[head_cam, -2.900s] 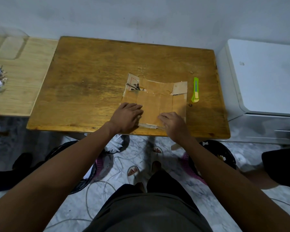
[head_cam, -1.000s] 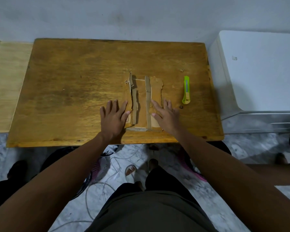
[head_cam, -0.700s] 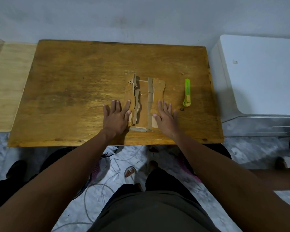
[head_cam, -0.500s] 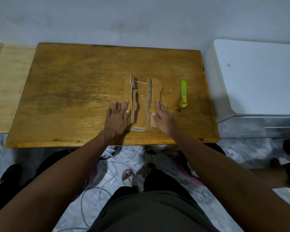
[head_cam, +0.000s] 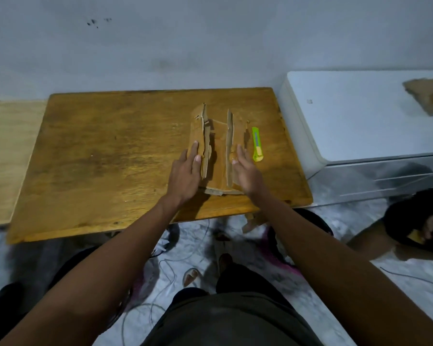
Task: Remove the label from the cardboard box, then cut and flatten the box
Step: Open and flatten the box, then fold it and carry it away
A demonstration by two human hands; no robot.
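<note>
White cabinet (head_cam: 360,116) (perhaps an appliance)

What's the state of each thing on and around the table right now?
cardboard box: cut open, base on the table, both side panels raised upright
left hand: open, flat against the left panel
right hand: open, against the right panel
utility knife: lying on the table beside the box, untouched
cardboard piece: lying on the white appliance

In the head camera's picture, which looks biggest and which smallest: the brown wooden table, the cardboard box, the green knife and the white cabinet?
1. Wooden table, the largest.
2. White cabinet; cut off at the picture's edge, so its place against the table is unsure.
3. Cardboard box, clearly smaller.
4. Green knife, the smallest.
</note>
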